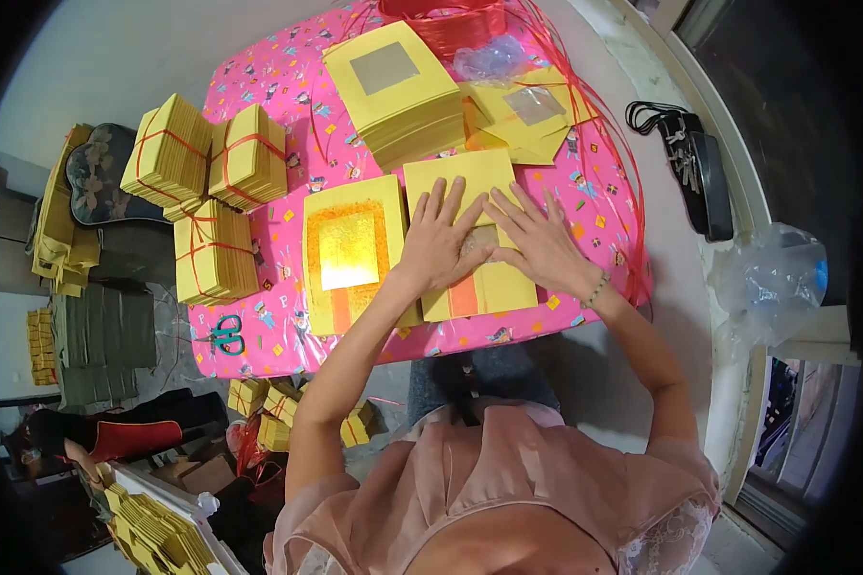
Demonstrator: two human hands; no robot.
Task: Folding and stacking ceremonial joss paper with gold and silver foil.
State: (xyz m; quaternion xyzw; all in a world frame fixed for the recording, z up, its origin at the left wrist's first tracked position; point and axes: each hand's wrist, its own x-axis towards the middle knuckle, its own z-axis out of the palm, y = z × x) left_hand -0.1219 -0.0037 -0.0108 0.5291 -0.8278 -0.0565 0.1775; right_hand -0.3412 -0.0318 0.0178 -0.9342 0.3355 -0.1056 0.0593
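My left hand (436,241) lies flat with fingers stretched out on a yellow paper sheet (510,289). The sheet bears a grey square and an orange strip, both partly under my hands. On the sheet's right half rests my right hand (544,244), palm down and fingers spread. The two hands nearly meet near the sheet's middle. Left of them lies a stack of yellow paper (314,228), its top sheet showing a shiny gold foil square (350,251) with an orange border. Behind stands a tall stack of yellow paper (403,105) with a grey square on top.
Bundles of yellow paper tied with red string (216,254) stand on the left of the pink patterned table (288,331), near green-handled scissors (228,334). A red basket (451,27) and loose yellow sheets (518,129) lie at the back. Another person's arm (81,460) shows lower left.
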